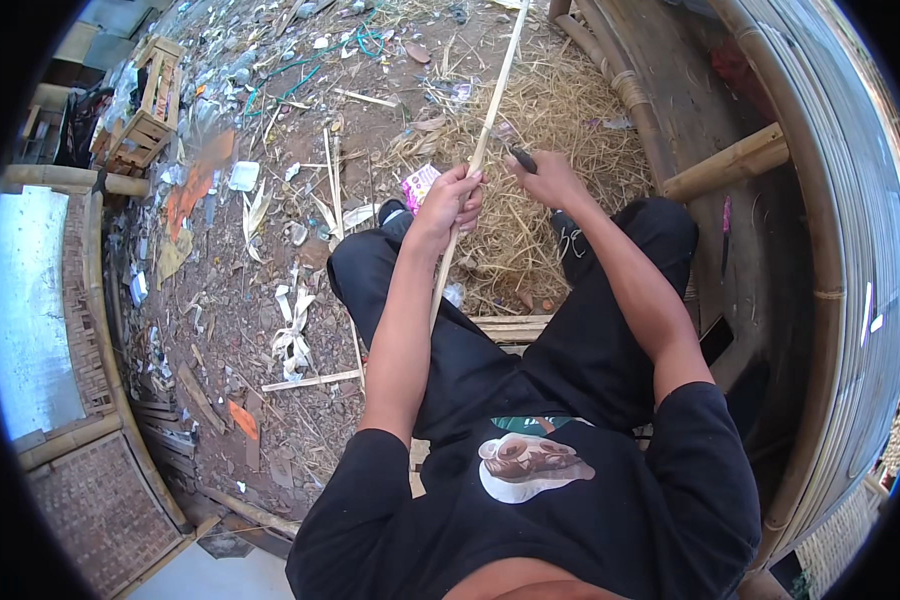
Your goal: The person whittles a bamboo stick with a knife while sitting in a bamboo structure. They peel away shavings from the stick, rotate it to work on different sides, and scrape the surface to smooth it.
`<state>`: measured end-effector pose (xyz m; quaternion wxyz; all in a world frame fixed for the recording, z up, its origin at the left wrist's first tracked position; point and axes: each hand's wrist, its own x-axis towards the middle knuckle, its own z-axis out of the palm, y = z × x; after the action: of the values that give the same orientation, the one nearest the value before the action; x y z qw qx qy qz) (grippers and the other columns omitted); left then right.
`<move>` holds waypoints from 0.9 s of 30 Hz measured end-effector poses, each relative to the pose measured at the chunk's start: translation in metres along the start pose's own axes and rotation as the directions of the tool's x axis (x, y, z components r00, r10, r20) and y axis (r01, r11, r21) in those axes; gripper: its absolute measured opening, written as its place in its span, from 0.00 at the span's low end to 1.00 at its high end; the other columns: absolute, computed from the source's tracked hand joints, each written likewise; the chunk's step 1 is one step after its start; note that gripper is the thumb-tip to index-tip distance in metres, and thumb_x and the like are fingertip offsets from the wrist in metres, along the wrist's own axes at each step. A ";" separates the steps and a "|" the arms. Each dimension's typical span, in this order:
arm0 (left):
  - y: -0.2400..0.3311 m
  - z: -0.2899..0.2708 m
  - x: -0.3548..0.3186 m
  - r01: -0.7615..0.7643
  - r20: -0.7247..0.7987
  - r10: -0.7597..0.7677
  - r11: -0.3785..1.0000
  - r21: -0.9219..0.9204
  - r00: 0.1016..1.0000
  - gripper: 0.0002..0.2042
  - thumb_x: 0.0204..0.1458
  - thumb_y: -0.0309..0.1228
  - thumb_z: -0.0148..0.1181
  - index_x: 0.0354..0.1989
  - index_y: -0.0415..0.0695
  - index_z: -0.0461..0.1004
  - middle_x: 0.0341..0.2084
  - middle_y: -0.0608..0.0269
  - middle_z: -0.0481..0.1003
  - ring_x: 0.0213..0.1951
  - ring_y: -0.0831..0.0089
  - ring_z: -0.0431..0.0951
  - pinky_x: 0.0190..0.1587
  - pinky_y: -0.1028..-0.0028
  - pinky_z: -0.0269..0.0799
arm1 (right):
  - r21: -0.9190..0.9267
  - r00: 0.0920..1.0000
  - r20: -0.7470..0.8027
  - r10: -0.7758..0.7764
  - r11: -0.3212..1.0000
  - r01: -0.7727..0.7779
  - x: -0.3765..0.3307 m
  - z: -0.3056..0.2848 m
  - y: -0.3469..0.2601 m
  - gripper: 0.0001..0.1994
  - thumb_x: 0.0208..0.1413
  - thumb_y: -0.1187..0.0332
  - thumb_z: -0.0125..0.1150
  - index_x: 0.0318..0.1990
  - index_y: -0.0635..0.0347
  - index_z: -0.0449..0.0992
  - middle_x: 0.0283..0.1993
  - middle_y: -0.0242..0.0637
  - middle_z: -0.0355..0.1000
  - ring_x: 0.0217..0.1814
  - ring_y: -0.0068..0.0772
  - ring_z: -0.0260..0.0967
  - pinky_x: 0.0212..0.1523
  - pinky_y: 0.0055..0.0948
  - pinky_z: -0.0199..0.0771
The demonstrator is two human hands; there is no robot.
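My left hand (450, 208) is closed around a long, pale bamboo strip (497, 98). The strip slants from between my legs up past the top of the picture. Just right of it, my right hand (552, 182) grips a tool with a dark handle (522, 158). Its working end is too small and blurred to make out, so I cannot tell if it touches the strip. Below both hands, thin straw-coloured shavings (515, 250) lie heaped between my shoes. A pink and white packet (420, 187) rests on the ground beside my left hand.
A wooden crate (153, 100) stands at the far left. Litter, an orange scrap (200, 180) and several thin strips (333, 180) are scattered over the dirt. Close on my right runs a bamboo frame (730, 165), with a pink-handled object (726, 215) and a dark phone-like slab (715, 340) near it.
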<state>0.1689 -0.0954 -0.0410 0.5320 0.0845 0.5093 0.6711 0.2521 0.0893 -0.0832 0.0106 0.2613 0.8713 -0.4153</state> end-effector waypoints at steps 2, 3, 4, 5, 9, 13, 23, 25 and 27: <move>0.000 -0.002 -0.001 -0.002 0.007 0.002 1.000 -0.010 1.000 0.08 0.61 0.31 0.43 0.37 0.41 0.65 0.10 0.75 0.57 0.08 0.87 0.51 0.10 0.83 0.48 | -0.010 1.000 0.012 -0.003 1.000 0.003 0.000 0.002 -0.001 0.25 0.53 0.48 0.54 0.25 0.68 0.75 0.21 0.54 0.70 0.27 0.53 0.71 0.31 0.43 0.69; 0.000 -0.003 -0.002 -0.010 0.004 0.010 1.000 -0.004 1.000 0.08 0.61 0.31 0.43 0.37 0.41 0.66 0.10 0.75 0.57 0.08 0.87 0.51 0.10 0.83 0.48 | -0.021 1.000 0.020 -0.008 1.000 0.008 -0.001 0.003 -0.002 0.26 0.54 0.47 0.52 0.25 0.68 0.75 0.22 0.54 0.70 0.28 0.54 0.71 0.31 0.43 0.69; 0.000 -0.004 -0.002 -0.019 0.001 0.019 1.000 0.003 1.000 0.08 0.61 0.31 0.42 0.36 0.41 0.66 0.10 0.75 0.57 0.08 0.87 0.51 0.10 0.83 0.48 | -0.020 1.000 0.024 -0.008 1.000 0.009 -0.002 0.003 -0.003 0.26 0.54 0.47 0.52 0.25 0.68 0.75 0.22 0.54 0.70 0.28 0.54 0.71 0.31 0.43 0.69; 0.000 -0.004 -0.002 -0.019 -0.004 0.019 1.000 0.000 1.000 0.08 0.61 0.31 0.42 0.36 0.41 0.66 0.10 0.75 0.56 0.08 0.87 0.51 0.10 0.83 0.49 | -0.043 1.000 0.007 -0.017 0.999 0.018 -0.005 0.001 -0.007 0.24 0.55 0.49 0.53 0.26 0.67 0.75 0.22 0.54 0.70 0.28 0.55 0.71 0.32 0.44 0.69; -0.001 -0.004 -0.003 -0.021 -0.005 0.021 1.000 0.010 1.000 0.08 0.61 0.32 0.42 0.36 0.40 0.66 0.10 0.75 0.56 0.08 0.87 0.51 0.10 0.83 0.49 | -0.020 0.987 -0.104 -0.125 0.992 0.124 -0.004 0.006 -0.003 0.18 0.54 0.56 0.55 0.27 0.67 0.74 0.23 0.55 0.70 0.30 0.55 0.71 0.32 0.45 0.68; -0.003 -0.004 -0.003 -0.032 -0.023 0.033 0.999 0.038 0.999 0.08 0.61 0.33 0.44 0.36 0.42 0.65 0.10 0.75 0.55 0.08 0.86 0.51 0.10 0.83 0.48 | 0.050 0.980 -0.122 -0.157 0.985 0.164 -0.008 0.002 -0.008 0.15 0.54 0.60 0.56 0.28 0.66 0.74 0.23 0.54 0.70 0.29 0.55 0.70 0.31 0.45 0.68; -0.011 0.004 0.003 0.018 -0.113 0.003 0.983 0.184 0.994 0.07 0.58 0.36 0.49 0.34 0.47 0.64 0.10 0.78 0.52 0.09 0.86 0.50 0.11 0.82 0.44 | -0.169 0.988 -0.072 -0.136 0.978 0.122 -0.016 -0.001 -0.027 0.17 0.43 0.57 0.60 0.20 0.66 0.75 0.20 0.52 0.71 0.27 0.53 0.73 0.35 0.44 0.73; -0.009 0.012 0.004 0.016 -0.146 0.020 0.969 0.246 0.989 0.07 0.57 0.35 0.51 0.33 0.47 0.64 0.10 0.78 0.52 0.09 0.86 0.50 0.10 0.82 0.44 | -0.219 0.976 -0.112 -0.186 0.963 0.158 -0.014 0.004 -0.022 0.15 0.41 0.59 0.60 0.21 0.66 0.76 0.20 0.51 0.71 0.27 0.53 0.73 0.36 0.44 0.74; -0.010 0.012 0.003 0.018 -0.189 0.042 0.952 0.306 0.981 0.07 0.56 0.35 0.53 0.32 0.47 0.63 0.10 0.79 0.52 0.09 0.86 0.50 0.10 0.81 0.43 | -0.233 0.980 -0.090 -0.177 0.961 0.152 -0.014 0.008 -0.025 0.13 0.40 0.63 0.58 0.22 0.66 0.76 0.23 0.54 0.72 0.30 0.53 0.73 0.39 0.44 0.74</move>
<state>0.1815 -0.0867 -0.0450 0.4564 0.1038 0.6559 0.5922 0.2509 0.0646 -0.0672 -0.0424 0.2074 0.9306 -0.2987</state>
